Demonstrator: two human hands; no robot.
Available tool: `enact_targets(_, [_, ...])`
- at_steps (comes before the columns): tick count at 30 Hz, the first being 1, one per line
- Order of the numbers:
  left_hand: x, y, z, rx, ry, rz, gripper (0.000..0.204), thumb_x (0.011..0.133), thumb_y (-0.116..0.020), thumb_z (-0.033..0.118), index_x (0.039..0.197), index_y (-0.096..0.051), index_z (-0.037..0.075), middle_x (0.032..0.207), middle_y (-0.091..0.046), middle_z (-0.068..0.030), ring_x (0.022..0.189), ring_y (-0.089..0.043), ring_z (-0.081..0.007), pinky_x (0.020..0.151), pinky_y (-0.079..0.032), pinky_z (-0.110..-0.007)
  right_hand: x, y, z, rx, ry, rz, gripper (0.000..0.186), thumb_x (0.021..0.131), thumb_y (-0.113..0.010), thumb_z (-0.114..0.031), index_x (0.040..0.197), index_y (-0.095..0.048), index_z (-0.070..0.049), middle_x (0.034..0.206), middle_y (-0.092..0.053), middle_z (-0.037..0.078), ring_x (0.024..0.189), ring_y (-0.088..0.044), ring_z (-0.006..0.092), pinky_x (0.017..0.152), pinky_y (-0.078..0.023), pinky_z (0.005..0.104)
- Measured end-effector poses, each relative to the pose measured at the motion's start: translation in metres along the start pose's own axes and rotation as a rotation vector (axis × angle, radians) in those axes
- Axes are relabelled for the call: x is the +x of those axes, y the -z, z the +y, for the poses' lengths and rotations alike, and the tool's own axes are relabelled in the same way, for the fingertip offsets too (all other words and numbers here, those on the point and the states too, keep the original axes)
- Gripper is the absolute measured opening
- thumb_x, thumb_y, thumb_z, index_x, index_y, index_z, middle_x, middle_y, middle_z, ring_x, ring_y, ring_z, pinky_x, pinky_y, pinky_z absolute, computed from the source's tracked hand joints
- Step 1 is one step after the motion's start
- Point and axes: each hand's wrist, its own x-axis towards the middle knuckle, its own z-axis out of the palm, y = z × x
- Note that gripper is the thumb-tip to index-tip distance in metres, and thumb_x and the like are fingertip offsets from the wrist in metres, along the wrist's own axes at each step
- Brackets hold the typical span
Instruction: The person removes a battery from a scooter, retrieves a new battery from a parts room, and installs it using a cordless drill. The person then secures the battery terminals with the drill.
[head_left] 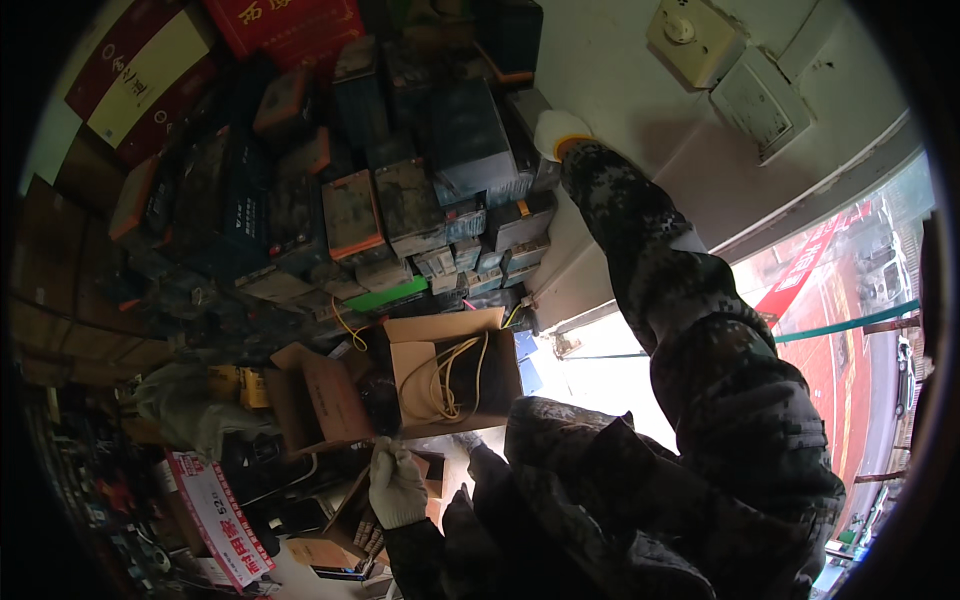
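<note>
One white-gloved left hand [397, 490]: fingers curled, cannot tell if gripping, near side of open cardboard box [508, 350] | box: centre, yellow cable [447, 411] looped in it | right hand [560, 132]: far, beside wall [612, 80] and stacked batteries [408, 205], grip unclear

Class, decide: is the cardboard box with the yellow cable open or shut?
Open: the cardboard box is uncovered, and the looped yellow cable is plainly visible.

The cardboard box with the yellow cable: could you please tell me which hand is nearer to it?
Left. The left hand is just below the box, slightly left, in the picture; the right hand is well above it, by the wall.
</note>
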Motion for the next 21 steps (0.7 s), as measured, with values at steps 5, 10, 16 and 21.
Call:
enact_targets(5, [0.008, -0.007, -0.002, -0.011, 0.009, -0.048, 0.03, 0.109, -0.062, 0.009, 0.135, -0.061, -0.005, 0.117, -0.07, -0.0151, 0.103, -0.071, -0.0205, 0.087, -0.066, -0.028, 0.001, 0.003, -0.004, -0.026, 0.028, -0.005, 0.03, 0.091, -0.067, -0.017, 0.114, -0.082, -0.005, 0.122, -0.075, 0.027, 0.116, -0.072, 0.0453, 0.099, -0.058, 0.0499])
enact_targets(10, [0.007, -0.013, 0.0, -0.005, 0.038, -0.085, 0.027, 0.111, -0.058, 0.008, 0.134, -0.061, -0.005, 0.117, -0.069, -0.0144, 0.106, -0.072, -0.019, 0.09, -0.067, -0.028, -0.008, 0.006, -0.004, -0.001, -0.023, -0.006, 0.036, 0.091, -0.065, -0.016, 0.123, -0.076, -0.004, 0.129, -0.072, 0.027, 0.123, -0.068, 0.0447, 0.106, -0.054, 0.048])
enact_targets(16, [0.007, -0.009, 0.006, -0.009, 0.038, -0.066, 0.027, 0.11, -0.06, 0.007, 0.134, -0.061, -0.006, 0.119, -0.07, -0.015, 0.108, -0.072, -0.0204, 0.091, -0.067, -0.028, -0.015, 0.01, -0.013, 0.038, -0.042, 0.005, 0.036, 0.091, -0.063, -0.014, 0.123, -0.075, -0.002, 0.127, -0.073, 0.027, 0.123, -0.067, 0.0452, 0.107, -0.053, 0.0489])
enact_targets(21, [0.015, -0.008, 0.008, -0.025, 0.059, -0.095, 0.027, 0.11, -0.06, 0.007, 0.134, -0.061, -0.006, 0.119, -0.07, -0.0148, 0.109, -0.072, -0.0203, 0.091, -0.066, -0.028, -0.012, 0.004, -0.013, 0.012, 0.056, 0.047, 0.041, 0.09, -0.063, -0.014, 0.128, -0.072, -0.002, 0.131, -0.071, 0.027, 0.124, -0.066, 0.045, 0.108, -0.053, 0.0486])
